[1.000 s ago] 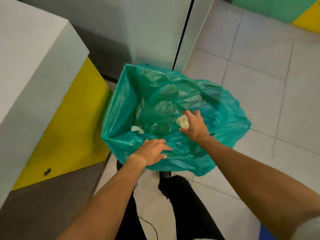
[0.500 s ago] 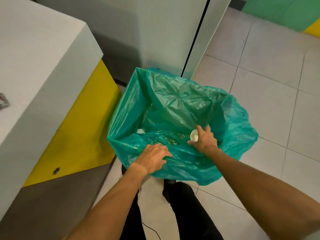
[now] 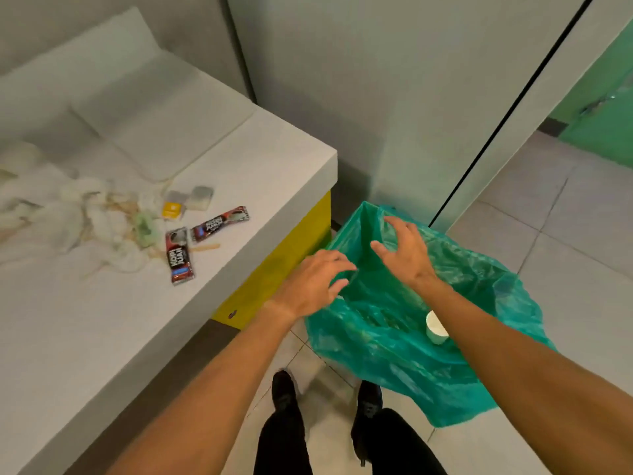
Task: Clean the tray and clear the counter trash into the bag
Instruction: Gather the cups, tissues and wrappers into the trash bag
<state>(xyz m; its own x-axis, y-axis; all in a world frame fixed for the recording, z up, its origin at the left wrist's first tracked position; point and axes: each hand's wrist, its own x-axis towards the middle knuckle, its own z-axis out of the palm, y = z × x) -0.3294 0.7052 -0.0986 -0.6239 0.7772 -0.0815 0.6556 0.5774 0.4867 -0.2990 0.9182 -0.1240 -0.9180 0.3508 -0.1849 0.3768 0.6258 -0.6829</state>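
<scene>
though tilted, cup (image 3: 435, 329) mouth upward

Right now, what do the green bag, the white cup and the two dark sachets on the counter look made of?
Bag: thin plastic film, translucent green and glossy; it crumples and catches the light.
Cup: matte white, probably paper, possibly plastic; too small to be sure.
Sachets: glossy printed foil or plastic laminate, judging by the sheen.

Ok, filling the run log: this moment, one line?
left hand open at bag rim | right hand open over bag | cup on bag plastic | sachets, tissues on counter
</scene>
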